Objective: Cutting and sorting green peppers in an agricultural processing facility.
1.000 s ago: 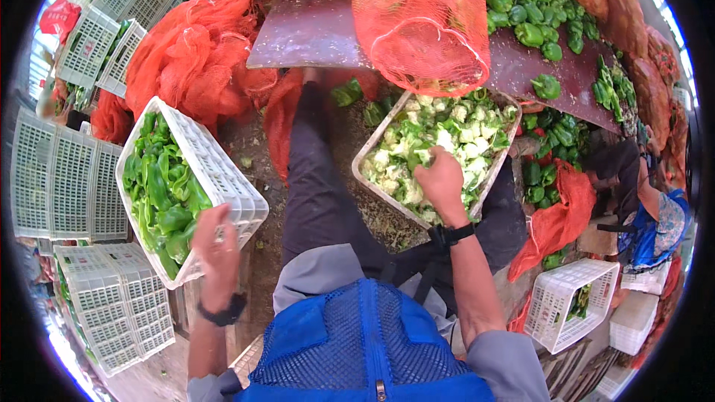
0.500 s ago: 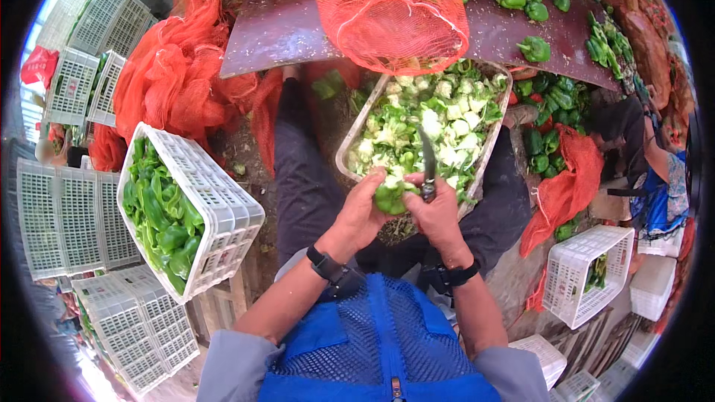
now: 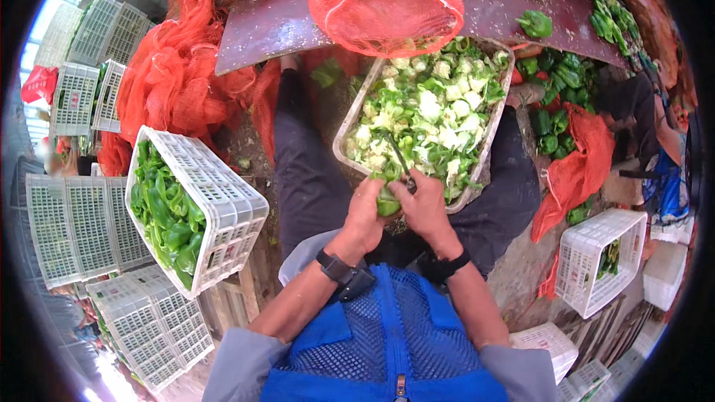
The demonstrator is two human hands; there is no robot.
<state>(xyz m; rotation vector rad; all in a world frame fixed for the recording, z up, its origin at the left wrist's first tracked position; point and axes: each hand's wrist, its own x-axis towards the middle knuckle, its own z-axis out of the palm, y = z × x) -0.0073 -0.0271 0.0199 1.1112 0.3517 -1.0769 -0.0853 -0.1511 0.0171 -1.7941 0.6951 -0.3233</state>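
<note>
In front of my body, my left hand [image 3: 364,217] is closed around a green bell pepper [image 3: 387,202]. A small knife [image 3: 398,153] is gripped in my right hand [image 3: 425,207], its dark blade slanting up and to the left beside the pepper. The right thumb presses close to the pepper. Both hands are over the near edge of a white plastic tray [image 3: 500,115] between my legs. Pale pepper cores and green scraps [image 3: 428,108] fill the tray.
An orange mesh bag [image 3: 383,11] overhangs the tray from a dark red board [image 3: 268,30] with loose peppers. To the left, a tilted white crate [image 3: 231,208] holds green peppers, near heaped mesh [image 3: 175,82]. At right are another crate [image 3: 599,264] and a person's blue garment [image 3: 668,190].
The knife blade has swung from nearly upright to slanting left, closer to the pepper. My right hand has moved slightly left, nearer the left hand. The view has shifted a little.
</note>
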